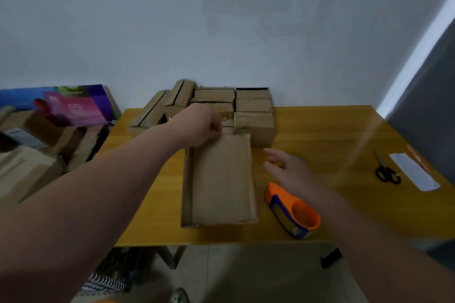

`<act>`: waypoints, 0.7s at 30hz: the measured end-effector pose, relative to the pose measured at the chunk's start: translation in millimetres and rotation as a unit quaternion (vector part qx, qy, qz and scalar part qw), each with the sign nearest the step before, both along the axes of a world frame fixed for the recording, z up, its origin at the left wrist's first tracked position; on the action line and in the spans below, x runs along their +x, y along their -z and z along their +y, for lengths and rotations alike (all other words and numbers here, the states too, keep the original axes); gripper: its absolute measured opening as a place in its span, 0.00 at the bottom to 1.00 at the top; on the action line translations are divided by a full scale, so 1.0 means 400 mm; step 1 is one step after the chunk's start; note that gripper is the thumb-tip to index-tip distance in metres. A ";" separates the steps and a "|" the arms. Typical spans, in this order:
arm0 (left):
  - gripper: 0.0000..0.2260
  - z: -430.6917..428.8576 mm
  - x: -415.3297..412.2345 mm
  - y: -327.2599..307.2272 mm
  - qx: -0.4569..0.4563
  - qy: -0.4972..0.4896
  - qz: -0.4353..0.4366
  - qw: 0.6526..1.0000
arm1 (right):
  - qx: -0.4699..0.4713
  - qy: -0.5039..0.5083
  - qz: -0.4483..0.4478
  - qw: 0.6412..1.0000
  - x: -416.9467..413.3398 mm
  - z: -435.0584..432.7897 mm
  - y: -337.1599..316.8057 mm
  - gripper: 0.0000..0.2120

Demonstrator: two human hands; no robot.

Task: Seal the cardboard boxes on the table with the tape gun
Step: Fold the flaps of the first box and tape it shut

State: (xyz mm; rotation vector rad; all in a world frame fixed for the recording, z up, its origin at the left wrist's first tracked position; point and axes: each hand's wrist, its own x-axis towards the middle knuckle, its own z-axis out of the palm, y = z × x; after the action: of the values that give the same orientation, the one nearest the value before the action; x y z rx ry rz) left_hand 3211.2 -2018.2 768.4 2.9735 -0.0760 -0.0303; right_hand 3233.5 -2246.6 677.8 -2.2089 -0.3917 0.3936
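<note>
worktop (320, 130): carries all | box stack (253, 106): rear, by wall, prob. queued for sealing | box (221, 179): ctr, lying flat, lengthwise to person, suits a straight tape run | left hand (199, 125): grip curled on box far end, steadying | right hand (288, 170): grip wide, empty, beside box | tape gun (293, 211): on worktop, R of box, unheld

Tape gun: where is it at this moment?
Head view: the orange tape gun lies on the table near its front edge, just right of the flat cardboard box and close below the open right hand.
</note>
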 end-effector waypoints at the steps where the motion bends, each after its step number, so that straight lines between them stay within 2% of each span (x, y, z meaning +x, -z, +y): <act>1: 0.07 0.001 -0.001 0.000 -0.013 0.013 0.021 1.000 | 0.038 0.002 0.028 0.999 -0.009 0.009 -0.014 0.20; 4: 0.06 -0.009 -0.005 0.040 -0.020 0.027 0.065 0.997 | 0.096 -0.016 0.118 0.988 -0.042 0.033 -0.030 0.22; 7: 0.07 -0.028 -0.002 0.102 -0.002 0.002 0.034 0.999 | 0.140 -0.009 0.173 0.975 -0.066 0.051 -0.019 0.23; 11: 0.08 -0.060 -0.008 0.137 0.001 -0.051 -0.015 0.999 | 0.158 0.036 0.181 0.970 -0.062 0.059 -0.004 0.19; 13: 0.08 -0.085 -0.016 0.141 0.027 -0.058 -0.072 0.995 | 0.158 0.056 0.183 0.969 -0.057 0.057 0.001 0.16; 17: 0.08 -0.111 -0.056 0.159 0.051 -0.010 -0.205 0.977 | 0.165 0.078 0.179 0.967 -0.051 0.054 0.008 0.16; 19: 0.04 -0.116 -0.082 0.175 0.050 0.039 -0.215 0.975 | 0.170 0.077 0.181 0.966 -0.046 0.054 0.008 0.16; 21: 0.08 -0.121 -0.107 0.189 0.035 0.054 -0.161 0.985 | 0.171 0.075 0.182 0.965 -0.040 0.051 0.010 0.13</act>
State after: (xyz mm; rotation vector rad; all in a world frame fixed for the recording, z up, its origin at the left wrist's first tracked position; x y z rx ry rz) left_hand 3168.4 -2066.7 692.8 3.0102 -0.2799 0.4426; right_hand 3217.5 -2226.3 673.8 -1.7705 -0.0809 0.5900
